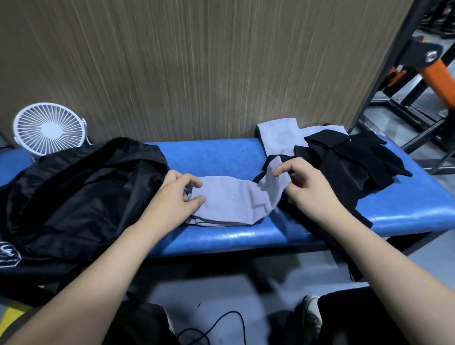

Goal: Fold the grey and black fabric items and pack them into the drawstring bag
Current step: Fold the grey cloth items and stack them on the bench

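Grey fabric item [231,199] lies on the blue worktop [214,157]; left hand [177,196] and right hand [304,185] each pinch 1 end.

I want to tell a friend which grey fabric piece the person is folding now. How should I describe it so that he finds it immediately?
Look at the blue padded bench in front of the wooden wall. At the middle of it, between the black drawstring bag on the left and the pile of black fabric on the right, lies a light grey fabric piece. Unlike the other grey piece by the wall, both hands pinch its ends.
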